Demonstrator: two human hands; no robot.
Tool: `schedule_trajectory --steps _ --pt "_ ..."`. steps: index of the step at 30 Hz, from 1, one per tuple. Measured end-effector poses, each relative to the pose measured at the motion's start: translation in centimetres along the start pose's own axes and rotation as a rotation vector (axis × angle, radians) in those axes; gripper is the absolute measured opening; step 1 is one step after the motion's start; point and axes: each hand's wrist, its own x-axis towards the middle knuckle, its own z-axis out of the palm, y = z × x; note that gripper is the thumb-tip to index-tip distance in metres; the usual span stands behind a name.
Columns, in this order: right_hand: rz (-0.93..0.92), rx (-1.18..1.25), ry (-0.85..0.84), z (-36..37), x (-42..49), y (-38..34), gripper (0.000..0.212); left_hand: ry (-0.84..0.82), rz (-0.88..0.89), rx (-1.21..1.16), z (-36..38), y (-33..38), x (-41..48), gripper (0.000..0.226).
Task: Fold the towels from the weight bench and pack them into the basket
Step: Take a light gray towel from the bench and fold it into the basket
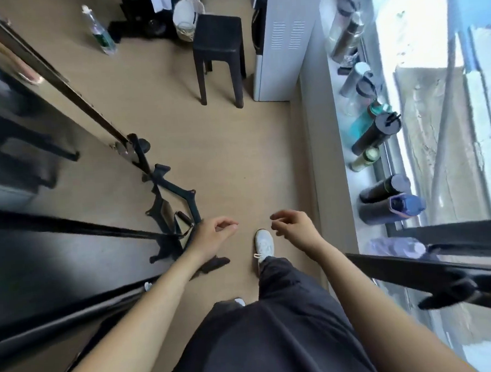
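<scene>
My left hand (212, 232) and my right hand (294, 224) hang in front of me over the tan floor, fingers loosely curled and holding nothing. A pale woven basket (188, 15) with white contents stands on the floor far ahead, beside a black stool (218, 46). No towels and no weight bench show clearly in this view. My white shoe (264, 243) steps forward between the hands.
Black metal frame bars (68, 228) and a floor-standing rack foot (178, 195) crowd the left. A white cabinet (281, 40) stands ahead on the right. Several bottles (376, 134) line the window sill at right. A spray bottle (99, 31) stands far left.
</scene>
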Motion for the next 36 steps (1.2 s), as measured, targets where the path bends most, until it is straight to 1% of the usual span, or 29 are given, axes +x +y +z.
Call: schedule_trajectory --steps 3,9,12,15,17,20,22,25,28,33,34,36 --pt "0.000 -0.023 -0.025 -1.9 6.1 -4.7 0.020 0.038 -0.032 -0.042 -1.8 2.5 4.0 0.012" --pt "-0.075 -0.094 -0.083 -5.7 16.1 -15.3 0.020 0.140 -0.092 -0.113 -6.4 6.2 10.5 0.016" --pt "-0.102 -0.131 -0.119 -6.8 19.9 -19.2 0.019 0.182 -0.119 -0.181 -9.0 7.6 14.1 0.010" --pt "-0.095 -0.201 -0.146 -7.6 23.7 -22.2 0.018 0.235 -0.108 -0.216 -11.4 8.9 18.3 0.011" --pt "-0.079 -0.239 -0.136 -7.3 27.8 -25.3 0.017 0.221 -0.112 -0.241 -14.5 9.5 22.7 0.009" --pt "-0.076 -0.278 -0.142 -8.0 29.5 -26.8 0.016 0.195 -0.091 -0.217 -16.2 10.5 25.5 0.010" --pt "-0.081 -0.335 -0.160 -7.6 32.4 -29.4 0.016 0.172 -0.102 -0.235 -19.5 10.8 29.0 0.008" --pt "-0.108 -0.390 -0.171 -7.6 36.5 -34.3 0.017 0.143 -0.088 -0.202 -24.9 12.3 33.9 0.006" --pt "-0.113 -0.387 -0.166 -7.3 40.3 -38.5 0.016 0.178 -0.090 -0.180 -29.7 13.9 38.2 0.008" --pt "-0.125 -0.365 -0.196 -5.7 48.3 -45.2 0.016 0.175 -0.158 -0.157 -36.6 16.7 45.6 0.028" --pt "-0.130 -0.354 -0.204 -5.2 50.1 -46.4 0.016 0.171 -0.165 -0.143 -37.8 17.2 47.2 0.028" --pt "-0.151 -0.347 -0.218 -4.4 53.6 -49.3 0.017 0.175 -0.169 -0.108 -40.4 18.2 50.5 0.018"
